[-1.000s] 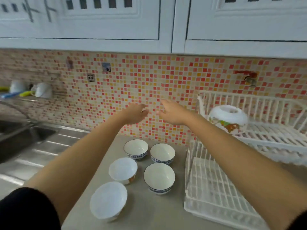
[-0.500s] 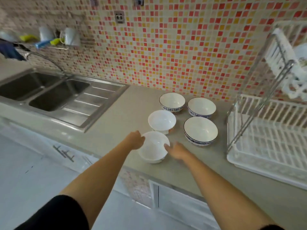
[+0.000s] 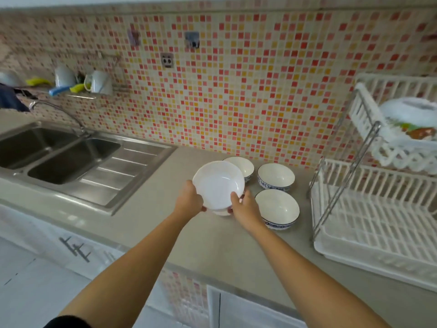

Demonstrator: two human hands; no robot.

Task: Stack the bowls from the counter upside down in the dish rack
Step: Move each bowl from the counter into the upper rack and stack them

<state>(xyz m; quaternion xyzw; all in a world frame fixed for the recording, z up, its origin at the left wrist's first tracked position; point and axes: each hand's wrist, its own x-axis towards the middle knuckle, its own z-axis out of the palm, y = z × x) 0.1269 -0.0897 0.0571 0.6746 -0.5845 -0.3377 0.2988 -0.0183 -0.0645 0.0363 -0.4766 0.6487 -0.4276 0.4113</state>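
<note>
Both hands hold one white bowl (image 3: 218, 184) in the middle of the frame, lifted over the tabletop (image 3: 189, 233): the left hand (image 3: 189, 202) grips its left rim, the right hand (image 3: 244, 207) its lower right rim (thumb on top). The dish rack (image 3: 376, 223) stands at the right

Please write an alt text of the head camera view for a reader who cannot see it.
Both hands, left hand and right hand, hold a white bowl above a grey counter. Three more bowls stand upright behind it and to its right, and a white dish rack stands at the right.
</note>
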